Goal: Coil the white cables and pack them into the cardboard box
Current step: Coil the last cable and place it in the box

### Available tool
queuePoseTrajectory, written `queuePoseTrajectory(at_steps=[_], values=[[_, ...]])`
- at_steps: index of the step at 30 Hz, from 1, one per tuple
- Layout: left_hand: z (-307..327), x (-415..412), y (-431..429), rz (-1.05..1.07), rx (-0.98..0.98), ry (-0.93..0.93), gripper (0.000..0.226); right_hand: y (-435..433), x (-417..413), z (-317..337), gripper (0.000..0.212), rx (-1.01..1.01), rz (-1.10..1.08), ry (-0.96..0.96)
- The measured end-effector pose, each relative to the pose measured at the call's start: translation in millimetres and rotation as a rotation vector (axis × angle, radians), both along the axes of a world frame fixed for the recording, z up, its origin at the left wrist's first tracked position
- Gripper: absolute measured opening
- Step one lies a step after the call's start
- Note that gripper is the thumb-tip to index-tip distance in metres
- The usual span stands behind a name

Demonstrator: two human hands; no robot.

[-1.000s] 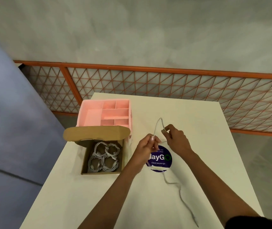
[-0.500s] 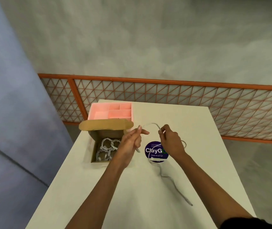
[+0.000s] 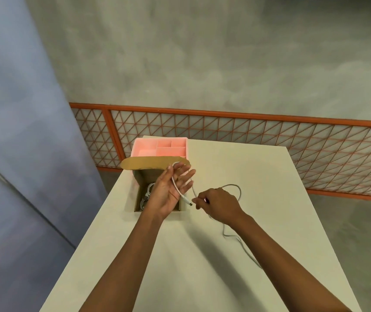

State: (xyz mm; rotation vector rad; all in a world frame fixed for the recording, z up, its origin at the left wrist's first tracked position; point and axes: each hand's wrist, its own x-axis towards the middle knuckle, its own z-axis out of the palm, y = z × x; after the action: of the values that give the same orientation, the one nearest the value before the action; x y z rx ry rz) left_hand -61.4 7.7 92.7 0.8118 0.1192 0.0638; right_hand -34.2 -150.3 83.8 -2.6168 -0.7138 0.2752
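Head view: coiling has just begun. The left hand, above the cardboard box, spreads its fingers straight. The white cable loops over them, its plug slanting toward the right hand, which pinches it. The tail trails lengthwise down the table. Next, probably, more turns get wound round those fingers.

Left hand palm-up with fingers spread; right hand knuckles-up, fingertips pinching white cable.
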Motion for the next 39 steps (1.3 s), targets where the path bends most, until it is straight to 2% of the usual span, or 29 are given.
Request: queuePoseTrajectory(at_steps=[3,8,11,16,18,25,32,39], values=[[-4.1,-0.8,5.6,-0.002,0.088,0.002,0.034,5.0,-4.3,16.5,0.035,-0.075,0.108,0.018],[-11.5,-6.6,8.1,0.0,0.423,0.07,0.037,5.5,-8.1,47.3,0.04,-0.151,0.221,0.044],[-8.4,-12.6,7.2,-0.099,0.567,0.097,0.037,3.4,-6.7,67.2,0.034,-0.06,0.278,0.008],[-6.2,-18.7,2.9,-0.278,0.652,0.157,0.038,1.5,9.9,82.5,0.016,0.21,0.232,0.061],[-4.3,-20.3,3.1,-0.336,0.623,0.151,0.036,1.3,16.8,83.3,0.015,0.296,0.21,0.086],[0.7,-27.9,4.6,-0.469,0.23,-0.038,0.045,1.1,23.0,83.5,0.024,0.436,0.121,-0.002],[-9.8,-30.0,2.2,-0.427,0.132,-0.066,0.034,6.4,23.2,86.7,0.021,0.454,0.113,-0.049],[-8.5,-29.8,2.0,-0.512,-0.064,-0.132,0.028,10.1,30.3,93.3,0.02,0.545,0.08,-0.031]])
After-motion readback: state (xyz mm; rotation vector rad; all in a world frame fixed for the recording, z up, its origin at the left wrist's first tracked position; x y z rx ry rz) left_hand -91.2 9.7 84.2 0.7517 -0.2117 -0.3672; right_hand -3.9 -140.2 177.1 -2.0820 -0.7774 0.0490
